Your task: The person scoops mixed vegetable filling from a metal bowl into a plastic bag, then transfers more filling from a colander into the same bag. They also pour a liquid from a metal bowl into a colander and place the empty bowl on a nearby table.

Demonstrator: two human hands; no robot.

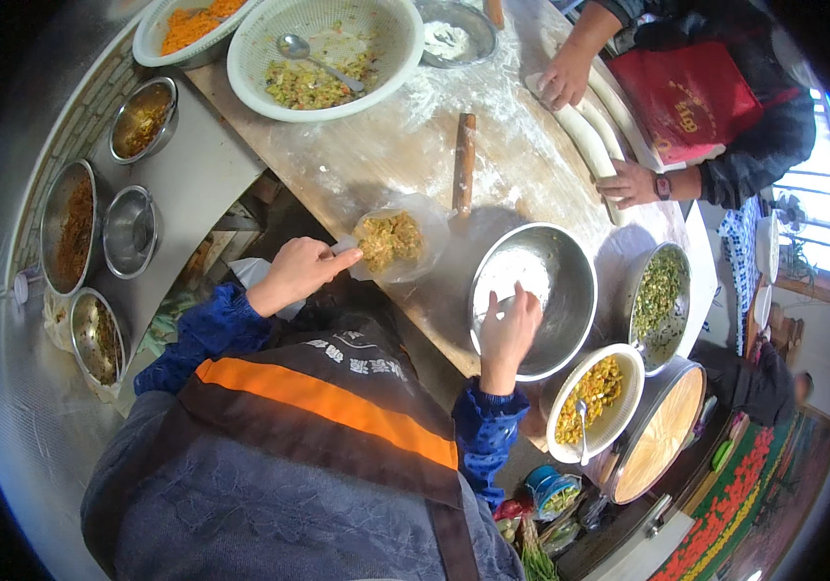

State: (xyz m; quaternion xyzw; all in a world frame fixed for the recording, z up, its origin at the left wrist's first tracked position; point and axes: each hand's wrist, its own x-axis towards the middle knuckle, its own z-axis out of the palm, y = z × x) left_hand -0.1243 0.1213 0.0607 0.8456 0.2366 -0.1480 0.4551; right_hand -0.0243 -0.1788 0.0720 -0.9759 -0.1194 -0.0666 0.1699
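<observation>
My left hand pinches the near edge of a translucent bowl that holds chopped filling, at the edge of a floured wooden board. Over a steel bowl with white flour in it is my right hand, its fingertips down in the bowl at the flour. Whether those fingers hold anything cannot be told. Behind the translucent bowl lies a wooden rolling pin.
Across the board a co-worker's hands rest on long dough rolls. A white colander with filling stands at the back, a bowl of chopped greens and a white basket at the right. Steel bowls stand on the left counter.
</observation>
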